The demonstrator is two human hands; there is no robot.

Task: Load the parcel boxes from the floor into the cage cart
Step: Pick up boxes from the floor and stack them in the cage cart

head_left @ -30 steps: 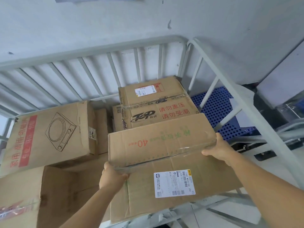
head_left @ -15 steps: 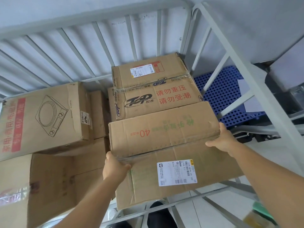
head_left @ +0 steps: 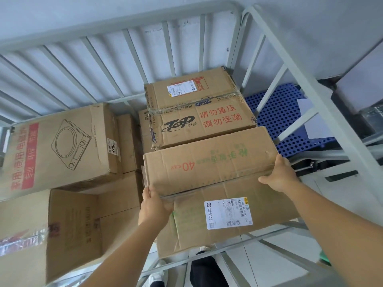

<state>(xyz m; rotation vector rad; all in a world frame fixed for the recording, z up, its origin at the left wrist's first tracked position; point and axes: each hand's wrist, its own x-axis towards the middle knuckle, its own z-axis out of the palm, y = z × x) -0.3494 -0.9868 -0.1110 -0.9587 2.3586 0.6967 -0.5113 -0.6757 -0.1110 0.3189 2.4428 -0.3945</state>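
I hold the box (head_left: 209, 160) at centre frame, long axis running left to right between my hands; my left hand (head_left: 154, 206) grips its lower left corner, my right hand (head_left: 279, 176) its right end; the cart (head_left: 294, 79) and its stacked boxes (head_left: 196, 112) lie just beyond, both hands about equally near.

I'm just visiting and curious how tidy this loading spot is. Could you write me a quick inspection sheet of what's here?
Surface: cage cart, grey bars, boxes stacked inside.
Job's things: held box marked 40, against the Top box; cooker box at left.
Clutter: blue perforated board outside the bars.
Hands: left hand and right hand grip the held box's corners.
Cables: nothing seen.
Surroundings: grey wall.
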